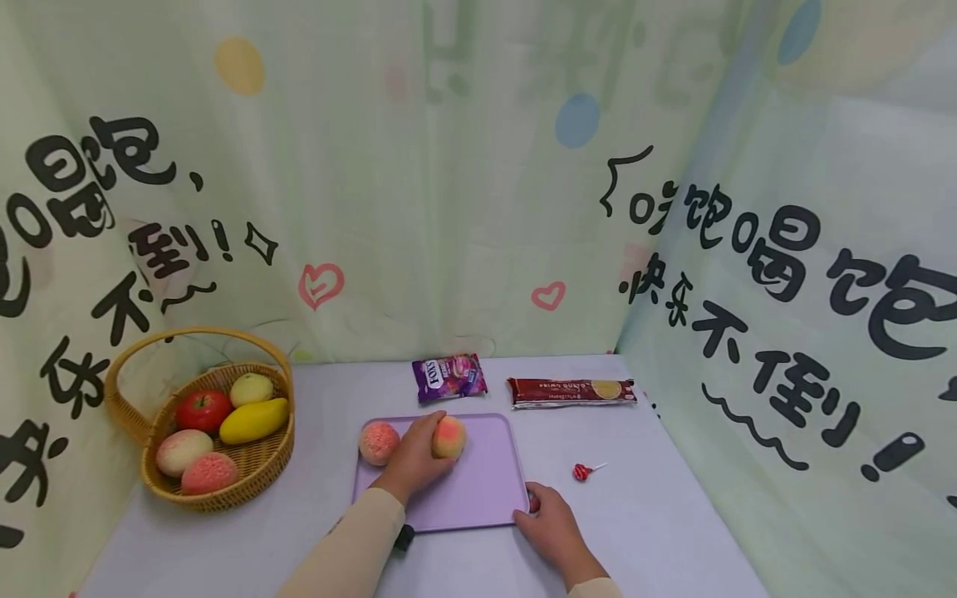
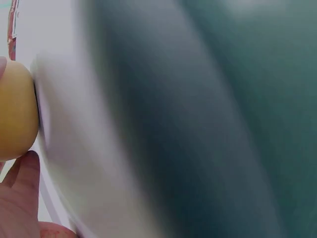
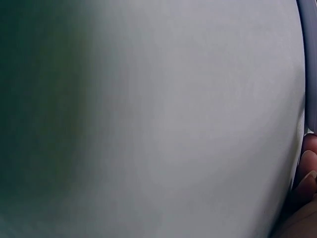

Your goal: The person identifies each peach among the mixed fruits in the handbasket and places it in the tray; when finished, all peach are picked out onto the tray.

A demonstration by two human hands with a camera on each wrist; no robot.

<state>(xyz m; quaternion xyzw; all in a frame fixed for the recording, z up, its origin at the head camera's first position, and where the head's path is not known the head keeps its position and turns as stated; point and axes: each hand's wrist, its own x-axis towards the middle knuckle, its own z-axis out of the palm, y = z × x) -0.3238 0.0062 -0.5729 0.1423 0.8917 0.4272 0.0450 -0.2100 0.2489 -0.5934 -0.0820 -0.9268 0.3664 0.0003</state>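
Observation:
My left hand (image 1: pixel 417 461) grips a yellow-pink peach (image 1: pixel 449 437) over the light purple tray (image 1: pixel 471 498). In the left wrist view the peach (image 2: pixel 17 111) shows its yellow side, cut off by the frame edge. A second, pinker peach (image 1: pixel 379 443) rests at the tray's far left. At the tray's front right corner, my right hand (image 1: pixel 552 523) curls its thumb and fingers about a small dark red thing (image 1: pixel 534 502), mostly hidden by them. Only the right fingertips (image 3: pixel 308 161) show at the edge of the right wrist view.
A wicker basket (image 1: pixel 280 457) of several fruits stands at left. Behind the tray lie a purple snack packet (image 1: pixel 449 378) and a long dark red packet (image 1: pixel 571 393). A red lollipop (image 1: pixel 581 472) lies to the right. Printed curtains surround the white table (image 1: pixel 635 515).

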